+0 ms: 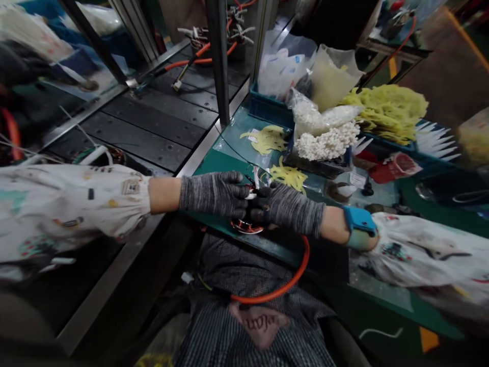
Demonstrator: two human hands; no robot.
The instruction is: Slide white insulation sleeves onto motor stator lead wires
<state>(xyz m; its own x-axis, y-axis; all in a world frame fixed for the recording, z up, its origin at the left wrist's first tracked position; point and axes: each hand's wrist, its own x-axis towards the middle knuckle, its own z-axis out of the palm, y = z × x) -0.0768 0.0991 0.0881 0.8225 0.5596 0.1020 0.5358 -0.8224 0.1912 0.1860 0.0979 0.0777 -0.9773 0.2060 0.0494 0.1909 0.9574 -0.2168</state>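
Left hand (214,194) and right hand (291,209), both in grey knit gloves, are clenched on a copper-wound coil (246,228), just over the near edge of the green bench mat (225,165). Fingers hide most of the coil, so exact grip points are unclear. Orange lead (283,285) loops down off the bench over the person's striped apron (244,265).

Risks, my read: the loop snags on the apron and tugs the lead at its joint. Knit gloves could slip, and the coil would then drop off the edge. Loose yellow insulation pieces (288,176) just beside the hands could catch in the windings. Dark steel conveyor plates (153,127) on the left are a hard landing.
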